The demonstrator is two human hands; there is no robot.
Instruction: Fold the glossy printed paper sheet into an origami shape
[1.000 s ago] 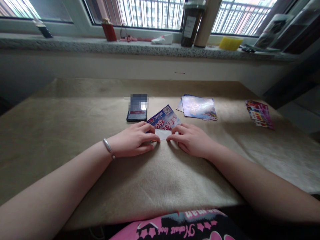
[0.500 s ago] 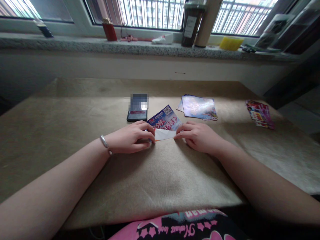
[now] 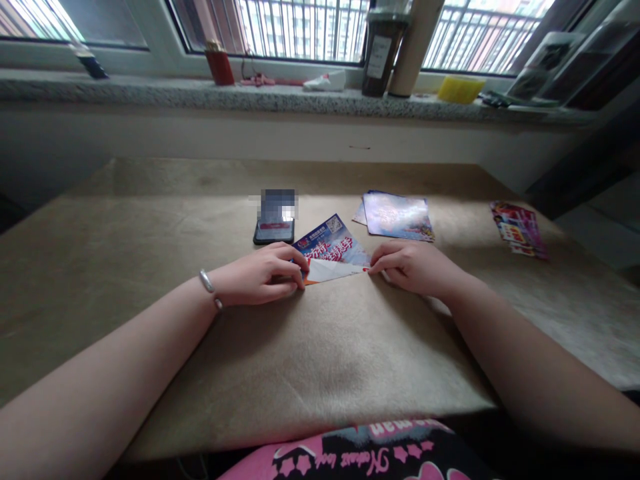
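Observation:
A blue and red printed leaflet (image 3: 330, 252) lies on the beige felt table cover (image 3: 320, 347), its near edge folded over so the white back shows. My left hand (image 3: 260, 275), with a bracelet on the wrist, has its fingers curled and pressing on the fold's left end. My right hand (image 3: 417, 267) pinches the fold's right end between thumb and fingers. A dark phone (image 3: 274, 223) lies just behind my left hand.
A small stack of glossy sheets (image 3: 397, 217) lies behind my right hand, and a pink printed leaflet (image 3: 519, 230) sits at the far right. The windowsill (image 3: 150, 93) holds a red cup (image 3: 219, 65), a dark jar (image 3: 380, 53) and a yellow box (image 3: 461, 88).
My right hand has slid to the right along the folded edge, so more of the white folded strip shows. My left hand has stayed on the left end.

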